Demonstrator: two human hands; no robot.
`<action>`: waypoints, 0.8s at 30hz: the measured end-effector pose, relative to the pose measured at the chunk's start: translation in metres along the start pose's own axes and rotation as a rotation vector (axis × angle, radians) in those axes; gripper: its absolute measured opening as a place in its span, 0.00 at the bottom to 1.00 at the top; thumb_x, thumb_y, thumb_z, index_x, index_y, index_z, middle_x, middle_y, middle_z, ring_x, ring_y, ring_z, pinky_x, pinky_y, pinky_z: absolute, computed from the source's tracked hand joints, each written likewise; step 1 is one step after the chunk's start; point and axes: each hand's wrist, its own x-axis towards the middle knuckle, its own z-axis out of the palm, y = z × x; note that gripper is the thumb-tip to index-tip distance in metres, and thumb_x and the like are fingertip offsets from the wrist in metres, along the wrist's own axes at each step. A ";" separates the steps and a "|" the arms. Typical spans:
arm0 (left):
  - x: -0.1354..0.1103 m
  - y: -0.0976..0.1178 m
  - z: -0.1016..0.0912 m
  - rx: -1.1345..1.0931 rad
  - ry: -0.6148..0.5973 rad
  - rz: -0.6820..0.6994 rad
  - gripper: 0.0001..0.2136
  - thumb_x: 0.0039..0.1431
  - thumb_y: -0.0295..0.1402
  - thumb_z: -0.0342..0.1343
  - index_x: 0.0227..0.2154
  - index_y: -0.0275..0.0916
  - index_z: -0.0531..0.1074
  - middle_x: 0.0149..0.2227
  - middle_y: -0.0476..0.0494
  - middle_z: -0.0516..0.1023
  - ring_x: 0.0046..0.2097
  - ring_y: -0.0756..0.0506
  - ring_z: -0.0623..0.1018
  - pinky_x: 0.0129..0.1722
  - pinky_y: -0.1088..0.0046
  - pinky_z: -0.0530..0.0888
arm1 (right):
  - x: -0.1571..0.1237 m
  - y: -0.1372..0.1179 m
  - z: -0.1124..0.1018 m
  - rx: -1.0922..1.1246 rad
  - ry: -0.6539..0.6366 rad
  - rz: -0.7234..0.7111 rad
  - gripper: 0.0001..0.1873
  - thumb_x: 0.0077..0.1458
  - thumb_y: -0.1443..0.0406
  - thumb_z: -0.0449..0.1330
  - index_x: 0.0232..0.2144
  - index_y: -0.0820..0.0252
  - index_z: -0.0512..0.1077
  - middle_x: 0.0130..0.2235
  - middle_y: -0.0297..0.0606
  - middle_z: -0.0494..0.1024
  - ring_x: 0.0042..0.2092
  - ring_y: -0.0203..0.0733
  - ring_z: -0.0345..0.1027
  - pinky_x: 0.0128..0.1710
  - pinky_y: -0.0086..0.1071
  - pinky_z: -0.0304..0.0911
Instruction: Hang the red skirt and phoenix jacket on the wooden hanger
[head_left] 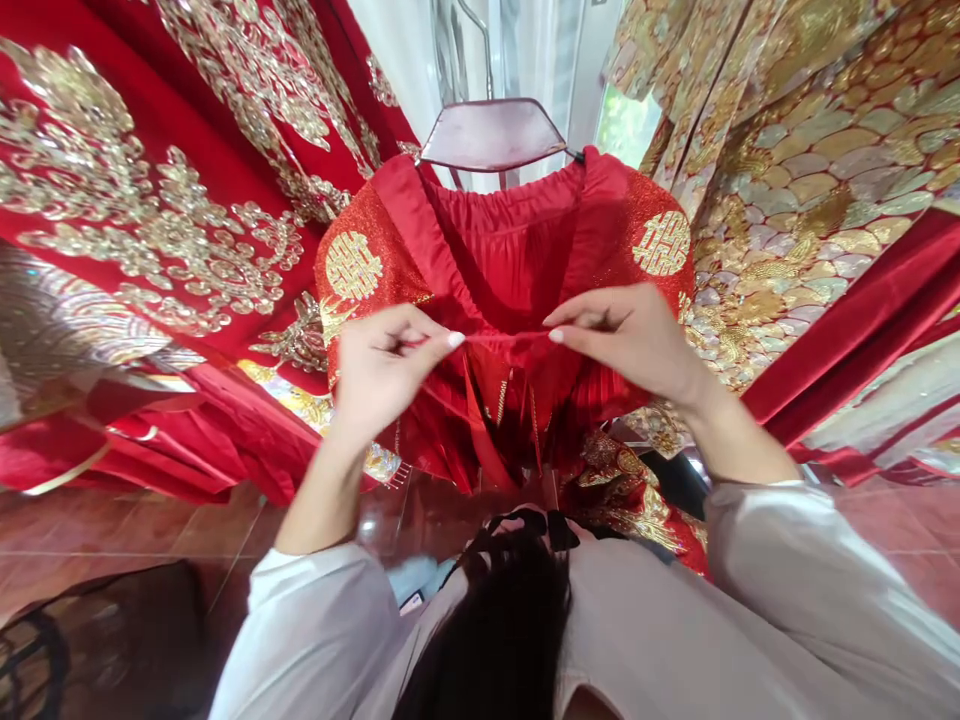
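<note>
A red garment (427, 230) with gold round emblems on its shoulders hangs from a hanger (491, 135) with a pale, broad centre panel. Across the front of its V-shaped neck runs a thin red cord (499, 340). My left hand (390, 365) pinches the cord between thumb and fingers at its left part. On the other side my right hand (626, 335) pinches near the cord's right part, thumb and forefinger close together. The stretch between both hands looks taut. Below it hang red ribbon ends (487, 450) and a gold zipper (502, 398).
Red cloth with gold sequin embroidery (157, 230) hangs at the left. A gold scale-patterned garment (832, 150) hangs at the right. Beneath is a reddish tiled floor (232, 530), with a dark object (112, 630) at the lower left. Long dark hair (502, 620) hangs in front of me.
</note>
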 end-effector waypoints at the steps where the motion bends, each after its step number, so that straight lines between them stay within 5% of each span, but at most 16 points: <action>1: 0.006 0.008 -0.013 0.066 0.050 0.075 0.10 0.48 0.35 0.65 0.19 0.38 0.72 0.15 0.53 0.63 0.19 0.55 0.58 0.18 0.78 0.53 | 0.001 -0.006 -0.014 -0.009 0.019 -0.003 0.07 0.51 0.64 0.62 0.28 0.64 0.75 0.20 0.32 0.66 0.22 0.28 0.54 0.23 0.25 0.48; 3: 0.017 0.014 -0.041 0.187 0.184 0.212 0.07 0.48 0.34 0.65 0.20 0.40 0.73 0.17 0.52 0.67 0.20 0.53 0.61 0.20 0.76 0.56 | -0.001 -0.009 -0.039 -0.058 0.118 -0.005 0.07 0.49 0.63 0.64 0.26 0.63 0.75 0.18 0.32 0.64 0.21 0.28 0.51 0.21 0.26 0.45; 6: 0.032 -0.011 -0.084 0.358 0.458 0.307 0.03 0.50 0.33 0.62 0.26 0.41 0.75 0.25 0.49 0.73 0.26 0.50 0.67 0.26 0.72 0.60 | -0.008 0.016 -0.067 -0.108 0.371 0.037 0.08 0.46 0.63 0.66 0.23 0.62 0.73 0.19 0.34 0.66 0.20 0.29 0.51 0.20 0.27 0.43; 8: 0.038 -0.038 -0.103 0.409 0.548 0.332 0.04 0.47 0.33 0.61 0.22 0.40 0.73 0.22 0.50 0.70 0.24 0.50 0.66 0.26 0.72 0.59 | -0.009 0.043 -0.074 -0.145 0.464 0.117 0.07 0.45 0.64 0.65 0.21 0.62 0.72 0.19 0.34 0.66 0.20 0.29 0.51 0.20 0.27 0.44; 10: 0.042 -0.057 -0.106 0.596 0.514 0.232 0.06 0.50 0.35 0.59 0.22 0.40 0.71 0.22 0.49 0.69 0.25 0.48 0.67 0.31 0.68 0.63 | -0.006 0.063 -0.071 -0.278 0.484 0.172 0.07 0.47 0.66 0.62 0.21 0.63 0.71 0.20 0.34 0.66 0.20 0.30 0.51 0.22 0.28 0.46; 13: 0.039 -0.058 -0.078 0.770 0.506 0.165 0.07 0.58 0.37 0.52 0.33 0.41 0.72 0.31 0.45 0.74 0.34 0.43 0.71 0.41 0.60 0.64 | 0.005 0.065 -0.051 -0.651 0.534 0.080 0.07 0.53 0.65 0.56 0.27 0.63 0.72 0.26 0.38 0.71 0.27 0.36 0.61 0.31 0.32 0.54; 16: 0.032 -0.043 -0.027 0.882 0.502 0.271 0.14 0.61 0.40 0.49 0.46 0.40 0.69 0.48 0.39 0.72 0.51 0.37 0.69 0.50 0.53 0.60 | 0.018 0.049 -0.021 -0.943 0.533 -0.115 0.11 0.58 0.66 0.50 0.36 0.61 0.72 0.44 0.42 0.73 0.44 0.45 0.64 0.44 0.40 0.55; 21: 0.028 -0.052 0.044 0.939 -0.091 0.159 0.20 0.60 0.47 0.49 0.49 0.40 0.66 0.52 0.35 0.69 0.55 0.33 0.65 0.52 0.52 0.59 | 0.046 0.047 0.028 -1.008 0.288 -0.163 0.14 0.61 0.66 0.47 0.44 0.60 0.70 0.47 0.46 0.69 0.48 0.49 0.59 0.45 0.41 0.54; 24: 0.037 -0.066 0.054 0.987 -0.226 0.126 0.13 0.64 0.39 0.46 0.45 0.39 0.69 0.48 0.33 0.71 0.52 0.34 0.69 0.49 0.55 0.63 | 0.058 0.057 0.034 -0.985 0.222 -0.094 0.13 0.60 0.69 0.46 0.36 0.64 0.71 0.43 0.48 0.70 0.46 0.49 0.59 0.44 0.41 0.55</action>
